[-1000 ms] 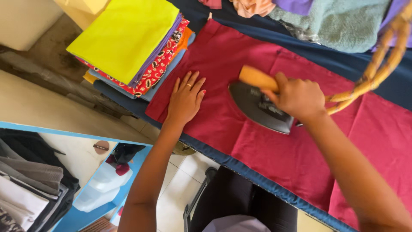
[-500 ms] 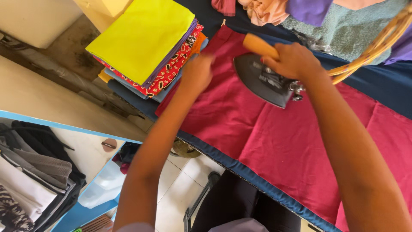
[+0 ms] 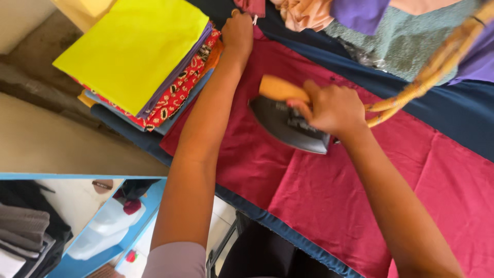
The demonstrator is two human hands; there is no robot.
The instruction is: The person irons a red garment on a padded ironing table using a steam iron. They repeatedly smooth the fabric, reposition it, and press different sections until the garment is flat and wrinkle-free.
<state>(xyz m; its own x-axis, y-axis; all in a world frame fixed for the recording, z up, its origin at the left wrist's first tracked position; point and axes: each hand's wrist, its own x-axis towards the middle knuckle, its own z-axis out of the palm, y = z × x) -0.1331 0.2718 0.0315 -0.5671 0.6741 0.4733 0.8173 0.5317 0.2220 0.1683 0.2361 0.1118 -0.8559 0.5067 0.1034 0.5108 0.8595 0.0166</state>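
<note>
On red cloth [image 3: 319, 201], right hand [image 3: 332, 108] fingers grip iron [image 3: 288, 123]; left hand [image 3: 237, 32] unclear.

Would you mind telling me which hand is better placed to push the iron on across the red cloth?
Probably the right hand: it grips the iron by its handle. The left hand holds the red cloth at its far corner.

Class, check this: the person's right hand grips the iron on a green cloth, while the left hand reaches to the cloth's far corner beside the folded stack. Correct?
Not quite. The cloth is dark red, not green, as the head view shows. The right hand does grip the iron, and the left hand reaches its far corner beside the folded stack.
</note>
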